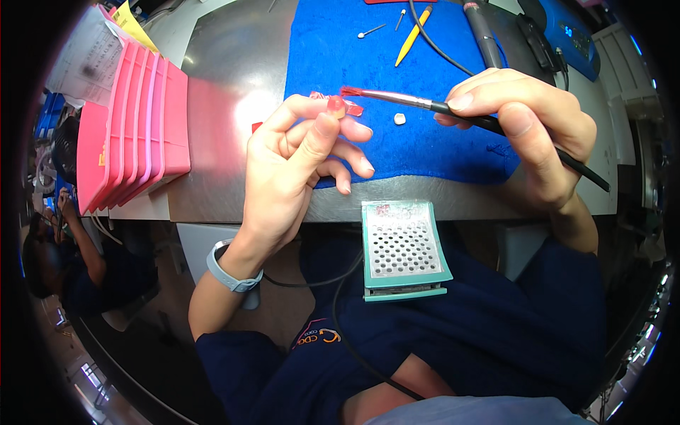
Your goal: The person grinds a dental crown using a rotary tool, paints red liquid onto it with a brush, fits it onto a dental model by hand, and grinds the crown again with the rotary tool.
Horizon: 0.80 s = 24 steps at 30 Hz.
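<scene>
Upper centre of frame: left hand (287,159) pinches small red piece (336,105), pale at one edge; right hand (549,120) grips brush (418,103), red bristles (350,91) just beside it. Hands apart. Colouring looks mostly done; white piece (399,119) on blue cloth (425,152) shows none.

I'm seeing white glare flaring on the steel benchtop (219,67), a pink tint spreading beside it, the margins sinking into dimness and fisheye distortion bending straight edges.

Orange lettering (326,336) on your navy shirt (467,333), lit digits (569,32) on the blue box (556,53) at your upper right, print too small to read on your white paper (81,57).
</scene>
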Tool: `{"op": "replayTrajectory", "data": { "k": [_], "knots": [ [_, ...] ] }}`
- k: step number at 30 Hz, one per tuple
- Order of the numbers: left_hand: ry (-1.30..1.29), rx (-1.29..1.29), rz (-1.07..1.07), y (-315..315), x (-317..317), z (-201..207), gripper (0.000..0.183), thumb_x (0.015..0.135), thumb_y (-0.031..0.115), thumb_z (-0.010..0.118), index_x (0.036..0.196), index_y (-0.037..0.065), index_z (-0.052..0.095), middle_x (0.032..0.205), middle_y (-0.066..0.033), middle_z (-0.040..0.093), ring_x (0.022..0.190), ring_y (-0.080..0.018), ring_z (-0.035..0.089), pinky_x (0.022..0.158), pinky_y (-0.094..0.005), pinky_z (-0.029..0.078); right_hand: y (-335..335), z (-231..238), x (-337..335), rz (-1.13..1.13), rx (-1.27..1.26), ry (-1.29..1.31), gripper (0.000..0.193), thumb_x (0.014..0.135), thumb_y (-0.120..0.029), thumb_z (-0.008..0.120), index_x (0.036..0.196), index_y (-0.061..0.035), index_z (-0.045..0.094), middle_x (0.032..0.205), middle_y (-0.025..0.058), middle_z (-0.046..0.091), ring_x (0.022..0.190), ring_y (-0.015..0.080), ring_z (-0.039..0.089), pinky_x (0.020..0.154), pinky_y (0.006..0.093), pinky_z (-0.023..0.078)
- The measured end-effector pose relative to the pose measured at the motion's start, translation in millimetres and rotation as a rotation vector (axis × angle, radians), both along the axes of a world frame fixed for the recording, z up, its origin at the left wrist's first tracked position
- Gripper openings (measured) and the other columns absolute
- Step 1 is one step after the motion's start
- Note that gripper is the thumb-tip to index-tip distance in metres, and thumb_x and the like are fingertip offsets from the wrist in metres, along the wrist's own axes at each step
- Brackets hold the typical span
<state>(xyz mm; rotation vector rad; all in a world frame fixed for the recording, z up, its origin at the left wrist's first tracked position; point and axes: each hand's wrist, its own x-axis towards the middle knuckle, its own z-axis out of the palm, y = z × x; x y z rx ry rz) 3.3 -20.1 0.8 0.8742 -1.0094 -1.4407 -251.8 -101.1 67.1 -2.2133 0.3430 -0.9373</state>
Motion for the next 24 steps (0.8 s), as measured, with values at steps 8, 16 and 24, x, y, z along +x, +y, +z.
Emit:
{"op": "replayTrajectory", "data": {
  "k": [8, 16, 24],
  "knots": [
    [0.002, -0.007, -0.006, 0.2, 3.1, -3.0, 0.028, 0.107, 0.031, 0.055, 0.117, 0.005, 0.056, 0.098, -0.0074, 0.066, 0.073, -0.0183, 0.069, 0.054, -0.0248, 0.051, -1.8, 1.6, 1.1, 0.014, -0.081, 0.047, 0.031, 0.101, -0.008, 0.048, 0.105, 0.0152, 0.067, 0.092, 0.027, 0.07, 0.084, 0.0325, 0.071, 0.076, 0.0385, 0.057],
    [0.012, -0.008, -0.023, -0.4, 2.5, -2.0, 0.027, 0.108, 0.029, 0.054, 0.12, 0.005, 0.056, 0.098, -0.0079, 0.066, 0.072, -0.0184, 0.069, 0.055, -0.025, 0.052, -1.7, 0.5, 1.2, 0.027, -0.103, 0.049, 0.031, 0.1, -0.008, 0.047, 0.103, 0.0155, 0.067, 0.091, 0.0273, 0.07, 0.084, 0.0335, 0.071, 0.077, 0.0395, 0.058],
    [0.081, 0.01, -0.014, 1.4, 5.0, -5.3, 0.028, 0.105, 0.023, 0.061, 0.119, -0.001, 0.06, 0.098, -0.0168, 0.073, 0.074, -0.0218, 0.073, 0.058, -0.0269, 0.055, -3.5, 0.0, 2.3, 0.034, -0.12, 0.058, 0.031, 0.098, -0.007, 0.047, 0.102, 0.0159, 0.068, 0.092, 0.0277, 0.071, 0.084, 0.0339, 0.071, 0.077, 0.039, 0.058]
  ]
}}
